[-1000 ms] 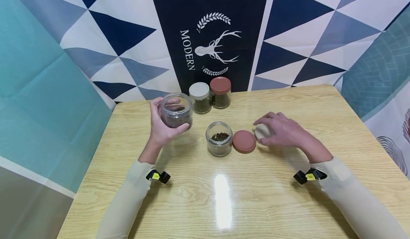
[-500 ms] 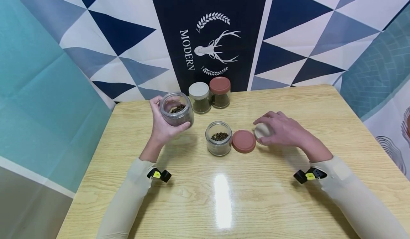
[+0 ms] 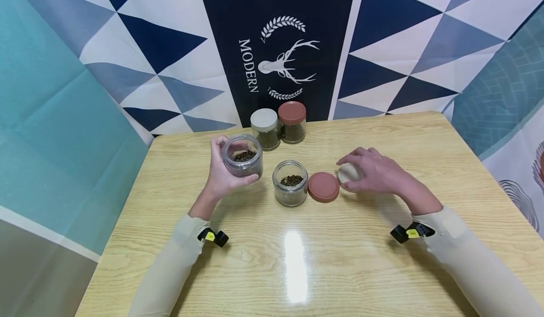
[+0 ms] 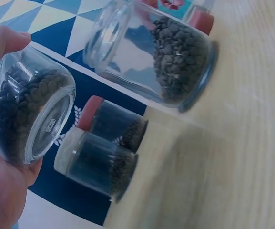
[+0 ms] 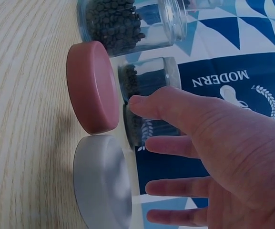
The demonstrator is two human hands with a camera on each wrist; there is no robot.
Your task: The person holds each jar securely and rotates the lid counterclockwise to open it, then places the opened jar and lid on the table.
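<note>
My left hand [image 3: 224, 177] grips an uncapped glass jar [image 3: 246, 168] with dark beans in it. It holds the jar above the table, slightly tilted; in the left wrist view the jar's underside [image 4: 50, 125] shows. To the right, a second uncapped glass jar [image 3: 291, 195], partly filled with similar beans, stands upright on the table. Beside that jar lies a red lid [image 3: 323, 187], followed by a white lid [image 3: 348, 175]. My right hand [image 3: 376, 173] hovers over the white lid. In the right wrist view its fingers [image 5: 175, 187] are spread apart, with a gap to the white lid.
Two capped jars stand at the table's back edge, one with a white lid [image 3: 264, 119] and one with a red lid [image 3: 292, 112]. Behind them hangs a patterned cloth [image 3: 178, 29]. The wooden table [image 3: 238, 269] shows bare wood in front of the jars.
My left hand has brought its jar rightward and lower, nearer the standing jar, and more of the beans inside now shows. My right hand has hardly moved above the white lid.
</note>
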